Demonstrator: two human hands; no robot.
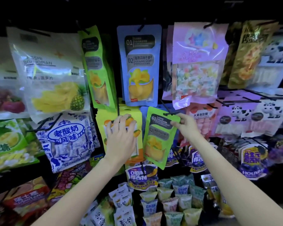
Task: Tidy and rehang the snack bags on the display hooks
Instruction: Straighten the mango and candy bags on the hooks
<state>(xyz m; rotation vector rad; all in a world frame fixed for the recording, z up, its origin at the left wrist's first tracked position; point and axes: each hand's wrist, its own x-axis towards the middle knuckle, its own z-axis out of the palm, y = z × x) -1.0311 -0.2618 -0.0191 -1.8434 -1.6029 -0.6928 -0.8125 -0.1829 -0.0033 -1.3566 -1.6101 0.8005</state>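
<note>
Right hand [185,123] pinching the top corner of a green mango-print plastic pouch [159,137] at a black wire display hook [169,113]; left hand [121,136], fingers spread, presses the neighbouring yellow mango pouch [111,115] flat. Best practice: align the hang-hole squarely before sliding it on.

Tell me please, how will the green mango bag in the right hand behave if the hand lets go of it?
The green mango bag is a thin flat pouch, so probably light and somewhat floppy. The right hand pinches only its top corner, and the bag already tilts. Its hole sits at the hook, so it might swing rather than drop. The glossy film looks slippery.
</note>
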